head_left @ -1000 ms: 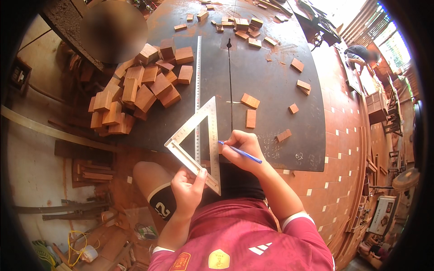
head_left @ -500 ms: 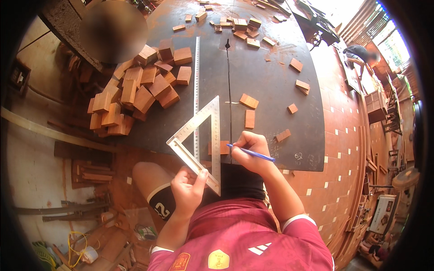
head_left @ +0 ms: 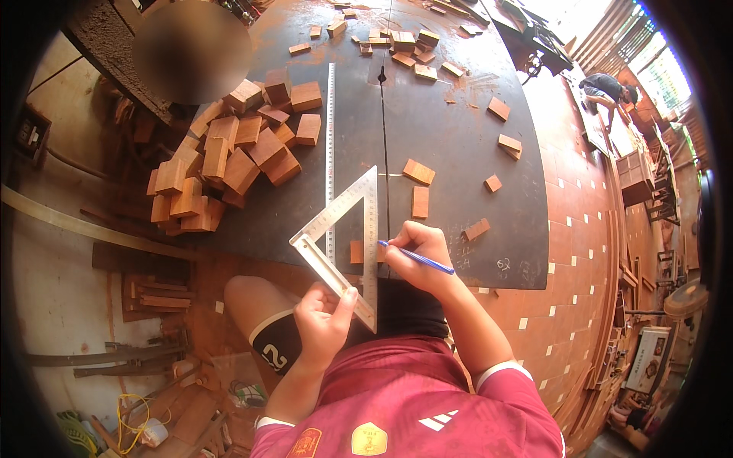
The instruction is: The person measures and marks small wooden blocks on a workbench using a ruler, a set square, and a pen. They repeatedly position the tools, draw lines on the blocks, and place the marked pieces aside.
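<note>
Two hands of the person work near the close edge of the dark surface. The left hand has its fingers closed on the lower part of a metal triangle square, with the thumb lying on top of it. The square is above the near edge of the surface, and its lowest corner reaches out over the person's dark shorts. The right hand grips a blue pen between its bent fingers. The pen's tip is just beside the right side of the square; I cannot tell if it touches anything.

One wooden block is seen through the opening of the square, and the square partly covers it. A long steel ruler lies along the surface, and its near end passes beneath the square. To the left of the ruler there is a big heap of reddish wooden blocks, stacked without order. Beyond the right hand lie two small blocks, one close behind the other, and near the right wrist some white handwritten marks are on the surface. Many smaller pieces lie at the far end. At the upper right, another person bends forward, well apart.
</note>
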Demonstrator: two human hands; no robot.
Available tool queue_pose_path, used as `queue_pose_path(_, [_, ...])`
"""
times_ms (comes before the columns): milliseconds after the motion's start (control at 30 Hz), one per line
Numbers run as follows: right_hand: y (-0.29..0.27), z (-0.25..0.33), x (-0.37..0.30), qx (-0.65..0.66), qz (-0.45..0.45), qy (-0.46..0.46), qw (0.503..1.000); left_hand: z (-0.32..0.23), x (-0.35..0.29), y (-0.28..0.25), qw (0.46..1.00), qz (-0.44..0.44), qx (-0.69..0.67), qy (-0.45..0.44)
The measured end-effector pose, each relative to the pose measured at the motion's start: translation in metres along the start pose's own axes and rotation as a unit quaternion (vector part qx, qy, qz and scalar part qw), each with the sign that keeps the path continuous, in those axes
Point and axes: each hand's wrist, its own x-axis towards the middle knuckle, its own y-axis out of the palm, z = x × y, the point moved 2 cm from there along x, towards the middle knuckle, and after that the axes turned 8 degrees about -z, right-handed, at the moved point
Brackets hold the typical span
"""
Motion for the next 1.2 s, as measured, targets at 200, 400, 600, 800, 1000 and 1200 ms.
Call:
queue_pose_path(200, [0.0, -0.003, 0.001, -0.002, -0.012, -0.014, 1.0, 0.0, 0.001, 0.002, 1.0, 0.004, -0.005, 0.001])
queue_pose_path(400, [-0.009, 0.011, -0.005, -0.044, 0.108, 0.038, 0.992, 0.001, 0.001, 0.001, 1.0, 0.0, -0.005, -0.002])
queue_pose_path(600, [-0.023, 0.009, -0.021, -0.001, 0.064, 0.036, 0.997, -0.01, 0.009, -0.027, 0.999, -0.013, -0.036, 0.027])
queue_pose_path(800, [-0.044, -0.012, -0.026, 0.046, -0.037, 0.017, 0.998, -0.022, 0.047, -0.085, 0.995, -0.043, 0.071, 0.059])
queue_pose_path(1000, [-0.057, -0.024, -0.04, -0.091, -0.194, -0.164, 0.963, -0.013, 0.09, -0.093, 0.946, -0.062, 0.301, 0.104])
queue_pose_path(1200, [-0.078, -0.047, -0.056, -0.186, -0.228, -0.315, 0.902, -0.044, 0.078, -0.034, 0.767, -0.168, 0.503, 0.361])
